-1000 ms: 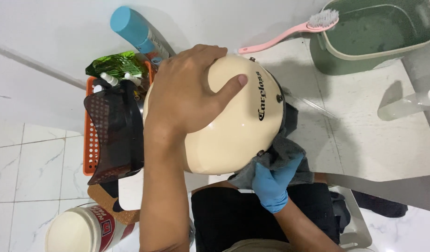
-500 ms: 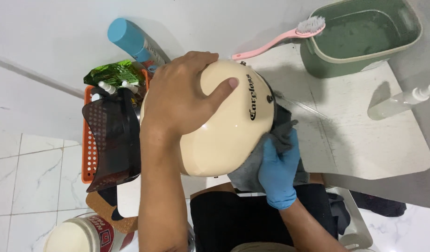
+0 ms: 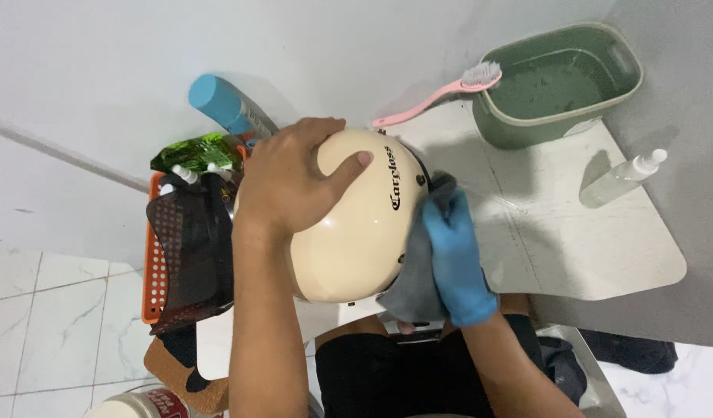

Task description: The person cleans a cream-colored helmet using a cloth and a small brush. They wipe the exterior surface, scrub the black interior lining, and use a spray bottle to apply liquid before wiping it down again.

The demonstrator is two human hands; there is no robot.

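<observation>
A cream-coloured helmet [image 3: 356, 232] with dark lettering sits in front of me over my lap. My left hand [image 3: 294, 178], bare, is spread over its top and grips it. My right hand [image 3: 453, 259] wears a blue glove and presses a grey cloth [image 3: 414, 279] flat against the helmet's right side. The cloth hangs down below the helmet's lower edge.
A white tabletop [image 3: 596, 240] lies to the right with a green tub [image 3: 558, 81] of water, a pink brush [image 3: 441, 93] and a clear spray bottle [image 3: 623, 178]. At left an orange basket [image 3: 151, 271] holds a dark visor [image 3: 194, 255], a green packet and a blue-capped can [image 3: 225, 104].
My gloved right hand has slid the grey cloth up along the helmet's right side, from near the lower edge to beside the lettering. My left hand has kept its hold on top.
</observation>
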